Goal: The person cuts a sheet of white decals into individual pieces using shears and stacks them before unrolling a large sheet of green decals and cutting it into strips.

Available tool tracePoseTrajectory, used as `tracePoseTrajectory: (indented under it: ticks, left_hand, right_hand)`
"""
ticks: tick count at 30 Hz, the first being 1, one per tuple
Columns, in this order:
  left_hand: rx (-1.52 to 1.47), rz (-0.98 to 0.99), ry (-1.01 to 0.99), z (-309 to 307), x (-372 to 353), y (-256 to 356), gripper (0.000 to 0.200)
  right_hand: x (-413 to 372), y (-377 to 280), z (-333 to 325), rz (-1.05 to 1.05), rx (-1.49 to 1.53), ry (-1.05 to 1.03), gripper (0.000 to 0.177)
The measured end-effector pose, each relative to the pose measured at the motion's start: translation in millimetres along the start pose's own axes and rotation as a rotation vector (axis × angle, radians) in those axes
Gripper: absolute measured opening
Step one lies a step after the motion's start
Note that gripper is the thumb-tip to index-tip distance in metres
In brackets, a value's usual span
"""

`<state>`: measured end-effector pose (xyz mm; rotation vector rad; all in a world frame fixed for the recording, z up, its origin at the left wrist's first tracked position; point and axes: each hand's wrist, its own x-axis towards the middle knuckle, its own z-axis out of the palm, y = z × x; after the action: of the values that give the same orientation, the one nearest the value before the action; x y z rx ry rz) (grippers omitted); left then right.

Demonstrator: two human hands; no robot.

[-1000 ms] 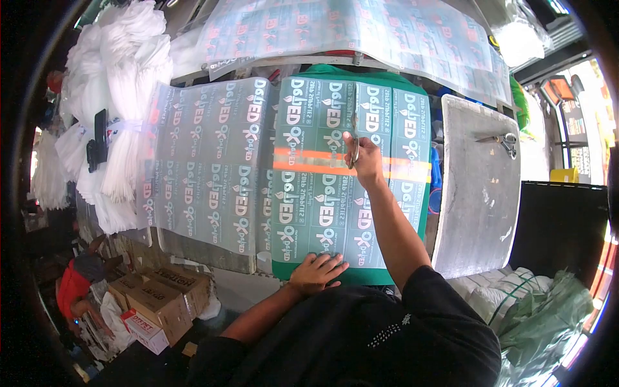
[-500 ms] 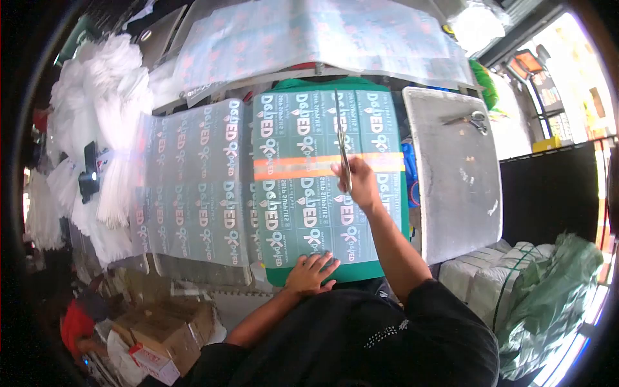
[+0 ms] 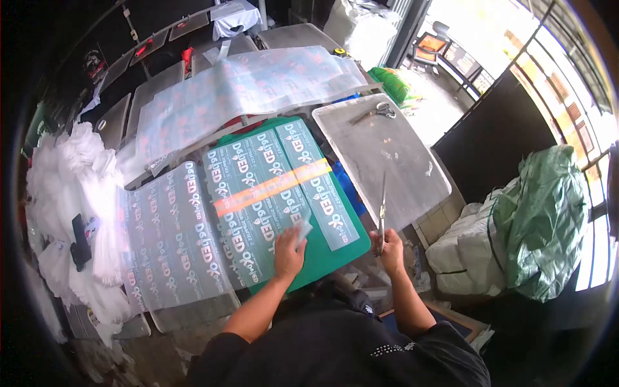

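Observation:
My left hand [image 3: 289,253] holds a small piece of printed translucent film [image 3: 304,228] over the lower part of the green board [image 3: 322,264]. At the board's lower right corner, my right hand [image 3: 388,250] is closed on long metal scissors [image 3: 383,209], blades pointing away from me. Printed translucent sheets [image 3: 248,219] with white lettering lie on the board, crossed by an orange strip [image 3: 255,193]. A cut strip [image 3: 325,200] lies apart from them at the right, with a gap at its lower end. More printed film [image 3: 171,238] extends left.
A second pair of scissors [image 3: 377,113] lies on a grey board [image 3: 400,161] at the right. Behind is a large printed sheet [image 3: 238,97]. White plastic [image 3: 77,180] is bunched at the left. Wrapped bales [image 3: 464,258] and green sheeting [image 3: 538,213] stand at the right.
My right hand has moved the scissors off the film to the board's right corner. My left hand has lifted with a small film piece. The right strip now lies separated. The view has turned.

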<state>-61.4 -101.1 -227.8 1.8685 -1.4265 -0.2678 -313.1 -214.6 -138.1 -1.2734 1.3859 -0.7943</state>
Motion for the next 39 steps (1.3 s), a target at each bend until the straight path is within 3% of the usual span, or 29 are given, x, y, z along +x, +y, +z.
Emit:
tracePoseTrajectory:
  ticks: [1,4,7,8,11,12,15,22,24,25,27,28,30,31,33,36,39]
  left_hand:
    - [-0.176,-0.051,0.060,0.0,-1.3,-0.3,0.046]
    - [-0.283,-0.110,0.193,13.9,-0.3,0.8,0.045]
    - [-0.221,0.117,0.018,11.0,15.6,25.9,0.047]
    - [-0.218,0.107,0.024,15.3,19.0,28.4,0.047]
    - [0.030,0.222,-0.233,33.3,40.7,36.1,0.051]
    - [0.024,0.215,-0.220,38.9,45.7,37.2,0.051]
    - [0.354,0.193,-0.457,41.2,54.5,51.2,0.070]
    - [0.237,0.047,-0.484,40.7,62.1,66.0,0.064]
    - [0.175,0.053,-0.560,45.0,60.4,66.8,0.061]
    - [0.187,0.033,-0.549,48.1,58.1,68.0,0.061]
    - [0.230,0.040,-0.192,60.5,45.2,70.4,0.059]
    - [0.239,0.028,-0.191,67.2,37.0,73.2,0.059]
    - [0.253,-0.180,0.057,78.7,18.8,81.4,0.069]
    - [0.261,-0.184,0.065,79.5,8.0,86.5,0.069]
    - [0.319,-0.026,-0.278,72.6,-13.0,106.4,0.080]
    - [0.447,-0.090,-0.388,69.4,-30.0,131.2,0.086]
    - [0.547,-0.029,-0.289,96.7,-56.7,115.5,0.071]
  right_hand:
    - [-8.9,2.2,-7.2,-0.015,-0.008,0.030,0.039]
    - [-25.0,12.3,-21.1,0.028,0.089,0.050,0.038]
    - [-33.9,19.9,-28.7,0.053,0.060,0.058,0.037]
    - [-32.9,25.5,-33.7,0.052,0.030,0.064,0.038]
    - [-32.6,27.3,-46.9,0.055,-0.002,0.021,0.037]
    - [-32.4,23.5,-50.3,0.076,-0.013,-0.006,0.036]
    - [-24.6,25.8,-65.8,0.091,-0.002,-0.041,0.038]
    - [20.1,74.0,-99.3,0.141,0.095,-0.128,0.034]
    - [28.6,62.2,-98.9,0.163,0.067,-0.183,0.034]
    - [35.0,63.5,-98.7,0.159,0.036,-0.213,0.033]
    - [43.5,69.1,-94.9,0.162,0.007,-0.259,0.033]
    - [49.1,72.8,-91.1,0.116,-0.132,-0.271,0.036]
    - [50.7,75.3,-85.3,0.065,-0.268,-0.290,0.040]
    - [47.3,74.6,-77.4,-0.015,-0.318,-0.283,0.037]
    - [47.2,77.1,-63.8,-0.104,-0.364,-0.283,0.034]
    - [55.6,87.7,-41.7,-0.300,-0.350,-0.306,0.038]
    - [58.5,77.4,-22.5,-0.276,-0.472,-0.274,0.040]
